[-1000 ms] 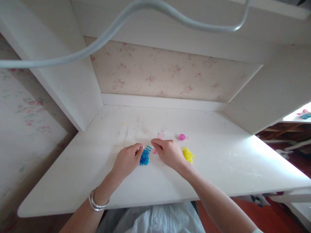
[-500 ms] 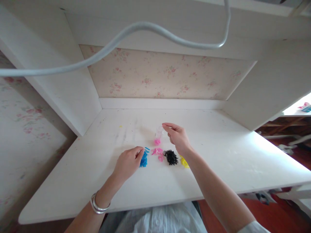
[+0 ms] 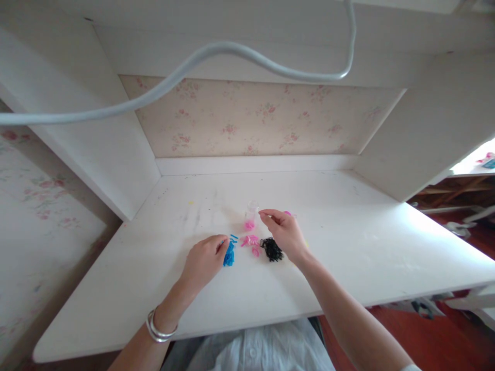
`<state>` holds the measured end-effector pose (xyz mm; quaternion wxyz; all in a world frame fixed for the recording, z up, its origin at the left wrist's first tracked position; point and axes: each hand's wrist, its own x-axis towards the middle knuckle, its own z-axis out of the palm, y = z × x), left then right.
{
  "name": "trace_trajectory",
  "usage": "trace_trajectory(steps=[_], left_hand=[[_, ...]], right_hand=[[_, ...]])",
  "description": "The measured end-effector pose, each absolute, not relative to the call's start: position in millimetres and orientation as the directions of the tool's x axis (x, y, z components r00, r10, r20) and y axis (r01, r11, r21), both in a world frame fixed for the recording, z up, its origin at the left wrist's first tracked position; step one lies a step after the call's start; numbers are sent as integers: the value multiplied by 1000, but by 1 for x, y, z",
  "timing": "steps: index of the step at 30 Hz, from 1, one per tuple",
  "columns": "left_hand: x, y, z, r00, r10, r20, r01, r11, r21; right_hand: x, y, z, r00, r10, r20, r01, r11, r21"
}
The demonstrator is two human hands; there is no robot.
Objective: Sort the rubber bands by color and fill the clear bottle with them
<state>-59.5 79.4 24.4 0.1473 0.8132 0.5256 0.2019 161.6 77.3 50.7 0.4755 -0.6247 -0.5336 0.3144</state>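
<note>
My left hand (image 3: 204,260): fingers curled beside blue bands (image 3: 229,256), lower centre of frame. Right hand (image 3: 285,233): fingers bunched by clear jar (image 3: 252,210), mid-frame. Can't tell if either grips anything. Black bands (image 3: 273,250) below right.

blue pile (image 3: 229,256) | pink pile (image 3: 251,240) | black pile (image 3: 273,250) | jar (image 3: 251,215): clear, pink at base | bangles (image 3: 157,331): silver | desk (image 3: 367,232): white | wallpaper (image 3: 247,118): beige, bears pink flowers | cable (image 3: 232,47): white | floor (image 3: 417,337): red

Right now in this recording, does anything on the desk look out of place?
Slightly: a tiny yellow bit lies alone on the white desk, beyond and left of the blue pile, well apart from the grouped pieces. Grey smudges near it also mark the otherwise pale surface.
</note>
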Motion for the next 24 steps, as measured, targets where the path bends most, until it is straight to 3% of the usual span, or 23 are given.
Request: trace_trajectory(steps=[5, 12, 17, 24], left_hand=[[-50, 77, 27, 431, 882, 190, 799, -472, 373], [-23, 78, 30, 517, 851, 90, 830, -524, 190], [-12, 79, 31, 487, 874, 3, 865, -482, 140], [-8, 80, 27, 523, 852, 0, 851, -522, 55]], right_hand=[[156, 34, 23, 142, 987, 69, 549, -21, -836], [146, 5, -1, 50, 993, 107, 836, 16, -548], [145, 5, -5, 45, 993, 107, 905, 5, -425], [144, 8, -7, 51, 991, 127, 939, -4, -343]])
